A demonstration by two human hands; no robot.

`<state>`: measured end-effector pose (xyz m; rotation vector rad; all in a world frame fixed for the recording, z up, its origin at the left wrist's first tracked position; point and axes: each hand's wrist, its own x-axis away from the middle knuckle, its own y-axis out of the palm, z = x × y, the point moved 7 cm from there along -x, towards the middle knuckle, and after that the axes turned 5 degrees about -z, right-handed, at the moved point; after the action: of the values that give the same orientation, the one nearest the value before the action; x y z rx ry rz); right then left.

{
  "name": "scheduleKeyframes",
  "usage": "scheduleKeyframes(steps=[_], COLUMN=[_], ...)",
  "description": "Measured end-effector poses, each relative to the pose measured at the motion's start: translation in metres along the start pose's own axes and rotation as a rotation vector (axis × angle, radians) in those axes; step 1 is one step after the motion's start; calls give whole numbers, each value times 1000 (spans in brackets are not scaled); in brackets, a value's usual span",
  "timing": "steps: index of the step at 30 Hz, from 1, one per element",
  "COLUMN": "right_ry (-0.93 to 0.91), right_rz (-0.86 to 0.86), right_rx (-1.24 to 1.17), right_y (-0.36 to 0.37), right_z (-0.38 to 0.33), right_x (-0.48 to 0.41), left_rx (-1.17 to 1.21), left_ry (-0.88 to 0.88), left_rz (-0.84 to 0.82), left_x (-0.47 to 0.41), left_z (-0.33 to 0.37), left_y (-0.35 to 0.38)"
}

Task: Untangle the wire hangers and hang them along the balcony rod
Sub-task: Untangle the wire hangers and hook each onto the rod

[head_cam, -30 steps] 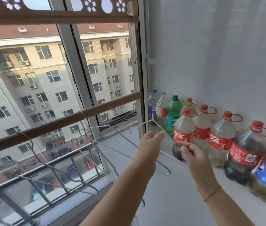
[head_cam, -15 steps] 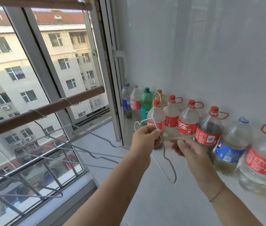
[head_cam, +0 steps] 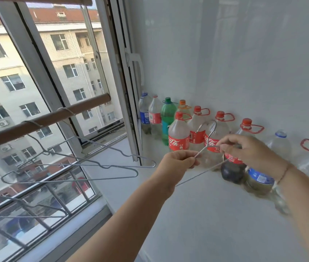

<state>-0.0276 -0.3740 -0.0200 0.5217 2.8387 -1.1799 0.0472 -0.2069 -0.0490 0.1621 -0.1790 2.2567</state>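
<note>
A thin grey wire hanger (head_cam: pixel 207 140) is held up in front of the bottles, hook at the top. My left hand (head_cam: pixel 178 161) pinches one shoulder wire of it. My right hand (head_cam: pixel 244 150) pinches the wire just below the hook on the other side. The hanger's bottom wire runs down-left behind my left forearm. The brown balcony rod (head_cam: pixel 42 121) crosses the window on the left. Two wire hangers (head_cam: pixel 100 165) hang from it by their hooks, and part of another hanger (head_cam: pixel 27 208) shows lower left.
A row of plastic drink bottles (head_cam: pixel 179 134) stands along the white wall on the wide white sill (head_cam: pixel 197 214). The open window frame (head_cam: pixel 131 91) stands between rod and bottles. Metal bars (head_cam: pixel 51 188) guard the lower window.
The view has swung right and the rod sits further left. The hanger has moved right with my hands, and my right hand now pinches the wire below the hook.
</note>
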Motion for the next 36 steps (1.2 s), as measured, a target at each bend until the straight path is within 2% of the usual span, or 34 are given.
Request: scheduleKeyframes(steps=[3, 7, 10, 13, 16, 21, 28, 36], right_ry=[3, 44, 67, 59, 42, -11, 1, -93], right_rz=[-2, 179, 269, 281, 296, 278, 88, 105], right_rx=[15, 68, 92, 34, -5, -50, -117, -317], right_y=[-12, -24, -18, 1, 20, 46, 59, 77], right_z=[-5, -9, -22, -35, -47, -71, -77, -102], right_x=[2, 2, 1, -6, -16, -32, -47, -65], left_rx=[-52, -98, -61, -33, 110, 264, 438, 506], left_ry=[54, 201, 193, 92, -14, 4, 28, 80], left_rz=[133, 368, 331, 234, 207, 327, 433, 496], left_x=[-2, -2, -5, -12, -20, -20, -10, 3], left_z=[6, 22, 29, 31, 31, 30, 32, 45], left_y=[-8, -24, -22, -14, -14, -43, -90, -120])
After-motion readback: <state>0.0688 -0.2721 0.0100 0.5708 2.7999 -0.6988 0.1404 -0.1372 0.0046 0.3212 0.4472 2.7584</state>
